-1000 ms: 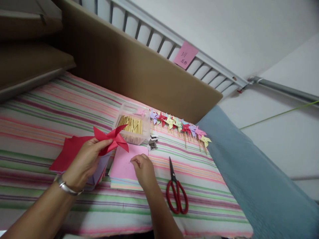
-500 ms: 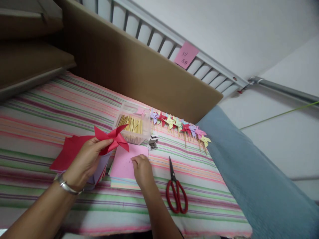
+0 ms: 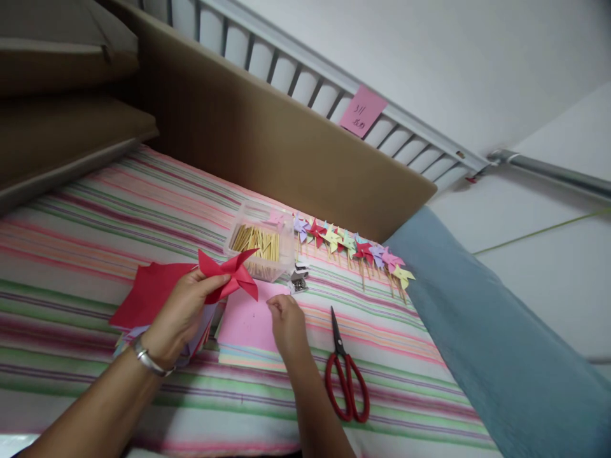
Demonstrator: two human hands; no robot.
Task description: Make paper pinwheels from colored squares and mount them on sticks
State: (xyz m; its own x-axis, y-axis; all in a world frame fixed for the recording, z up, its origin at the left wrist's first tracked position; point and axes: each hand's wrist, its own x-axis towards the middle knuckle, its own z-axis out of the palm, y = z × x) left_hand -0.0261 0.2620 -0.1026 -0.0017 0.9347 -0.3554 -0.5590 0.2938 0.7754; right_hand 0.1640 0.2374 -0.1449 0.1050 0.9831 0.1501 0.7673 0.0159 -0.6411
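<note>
A red paper pinwheel (image 3: pixel 232 273) with folded blades is pinched between the thumb and fingers of my left hand (image 3: pixel 188 305), which wears a silver bracelet. Below that hand lies a stack of red and lilac paper (image 3: pixel 146 289). My right hand (image 3: pixel 289 321) has its thumb and forefinger pressed together over the edge of a pink paper stack (image 3: pixel 243 318). Whatever it pinches, if anything, is too small to make out. Tiny dark specks lie on the pink sheet. Beside it, a small open box (image 3: pixel 299 280) holds small metal pieces.
Behind my hands stands a clear plastic box (image 3: pixel 285 251) of thin wooden sticks (image 3: pixel 258 243). Finished pinwheels on sticks (image 3: pixel 363 251) line the back of the striped cloth (image 3: pixel 410 381). Red-handled scissors (image 3: pixel 346 375) lie at right. A cardboard panel (image 3: pixel 286 140) rises behind.
The whole view has shifted slightly, so everything sits a little further right and lower. My left hand keeps hold of the red pinwheel; my right hand stays pinched near the pink paper.
</note>
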